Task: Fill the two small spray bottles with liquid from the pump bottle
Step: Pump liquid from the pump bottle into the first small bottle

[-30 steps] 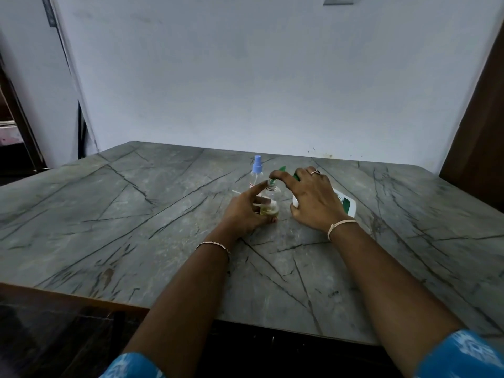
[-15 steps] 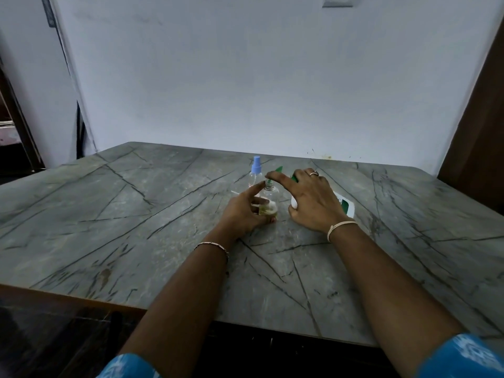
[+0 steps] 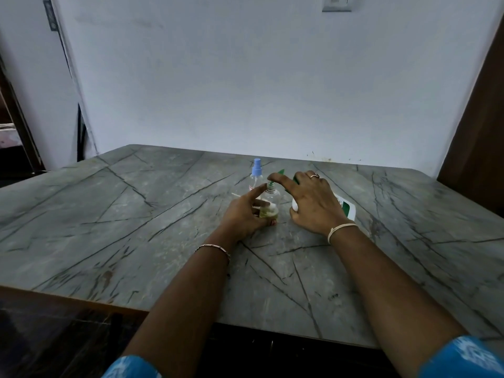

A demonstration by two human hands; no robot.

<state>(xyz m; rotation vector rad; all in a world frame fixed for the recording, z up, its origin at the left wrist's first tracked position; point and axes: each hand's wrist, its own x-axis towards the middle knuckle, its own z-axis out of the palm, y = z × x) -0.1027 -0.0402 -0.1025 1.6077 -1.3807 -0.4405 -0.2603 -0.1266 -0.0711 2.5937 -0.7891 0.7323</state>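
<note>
Head view: I am looking down on a grey veined desk (image 3: pixel 136 214) against a white wall (image 3: pixel 245 77).

- Centre of frame: the left hand (image 3: pixel 242 214) is gripping the uncapped spray bottle (image 3: pixel 270 199). Its fingers (image 3: pixel 257 190) are curling round the lower body, with the index stretching up beside the neck. The bottle is standing upright on the desk, with a shallow yellowish layer sitting in its bottom.
- Just right of centre: the right hand (image 3: pixel 313 203) is clasping the pump bottle (image 3: pixel 347 210), a white one with a green label. The bottle is tilting low toward the left of the frame, base end pointing right. The index finger is reaching out along the green pump spout (image 3: pixel 281 172).
- The spout tip is pointing down at the uncapped bottle's mouth. I cannot tell whether they are touching.
- The 2nd spray bottle (image 3: pixel 256 171) is standing upright just behind the uncapped one, wearing its blue spray cap.
- A thin white stick (image 3: pixel 236 195) is lying just left of the left index finger. I cannot tell what it is.
- A ring (image 3: pixel 315 175) is showing on the right hand and a bracelet on each wrist. Blue sleeves are showing at the bottom edge.
- A switch plate (image 3: pixel 336 4) is sitting at the upper right of the frame.
</note>
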